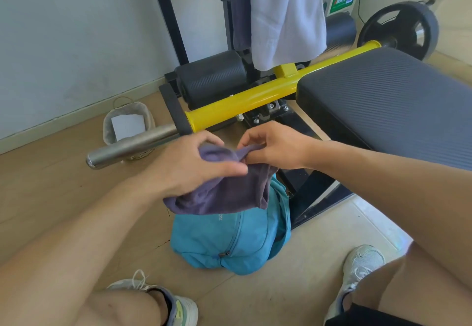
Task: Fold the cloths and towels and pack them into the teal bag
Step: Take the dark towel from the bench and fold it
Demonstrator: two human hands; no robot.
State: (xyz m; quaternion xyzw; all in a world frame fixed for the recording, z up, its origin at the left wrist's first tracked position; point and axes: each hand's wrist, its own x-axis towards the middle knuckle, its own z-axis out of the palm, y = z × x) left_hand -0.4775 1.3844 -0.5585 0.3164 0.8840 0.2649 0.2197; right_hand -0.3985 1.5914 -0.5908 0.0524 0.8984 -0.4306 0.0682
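Observation:
A dark purple cloth hangs bunched between both hands, just above the teal bag on the floor. My left hand grips the cloth's upper left part, thumb over the top. My right hand pinches the cloth's top edge at the right. The cloth's lower end drapes over the bag's top, hiding its opening. A white towel and another dark purple cloth hang from the black rack behind the bench.
A yellow bar with a steel end crosses in front of my hands. The black bench pad lies at the right. A small lined basket stands at the left wall. My two shoes flank the bag.

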